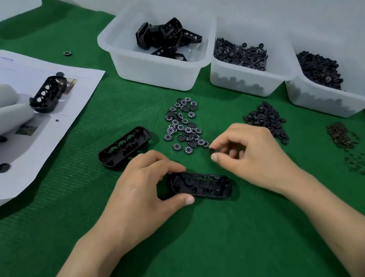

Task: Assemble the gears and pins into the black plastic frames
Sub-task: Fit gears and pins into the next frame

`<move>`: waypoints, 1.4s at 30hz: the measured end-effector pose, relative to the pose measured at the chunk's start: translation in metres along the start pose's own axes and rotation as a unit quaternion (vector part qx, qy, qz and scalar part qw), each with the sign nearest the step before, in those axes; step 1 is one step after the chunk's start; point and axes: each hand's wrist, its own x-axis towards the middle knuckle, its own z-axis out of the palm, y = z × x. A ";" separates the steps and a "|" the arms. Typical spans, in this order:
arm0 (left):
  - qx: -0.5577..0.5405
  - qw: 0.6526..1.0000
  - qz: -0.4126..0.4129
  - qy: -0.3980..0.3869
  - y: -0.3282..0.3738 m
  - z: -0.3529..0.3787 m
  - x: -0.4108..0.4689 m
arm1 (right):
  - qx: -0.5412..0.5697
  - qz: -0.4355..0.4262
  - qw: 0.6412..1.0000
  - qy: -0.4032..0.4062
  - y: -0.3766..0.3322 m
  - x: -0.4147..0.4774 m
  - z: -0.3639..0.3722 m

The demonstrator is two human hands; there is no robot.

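Right grip (213,153) pinches a small gear just up-right of the frame (200,185); left hand (140,182) clamps the frame's left end, long axis running left-right on the tabletop (219,241).

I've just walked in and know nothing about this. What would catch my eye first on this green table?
Front and centre, the left hand steadies a black plastic frame on the green mat, while the right hand pinches a small black part just above it. Behind them lie a loose heap of white-marked gears and three clear bins of black parts along the wall.
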 end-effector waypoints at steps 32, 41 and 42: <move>0.002 1.000 -0.004 -0.002 0.000 -0.001 0.000 | -0.011 0.073 0.997 -0.026 0.005 0.003 0.006; 0.003 1.000 -0.007 -0.001 0.001 0.000 0.000 | -0.016 0.054 0.998 -0.014 0.003 0.000 0.008; 0.003 1.000 -0.007 0.000 0.001 0.000 0.000 | -0.013 0.049 0.999 -0.009 0.003 -0.001 0.007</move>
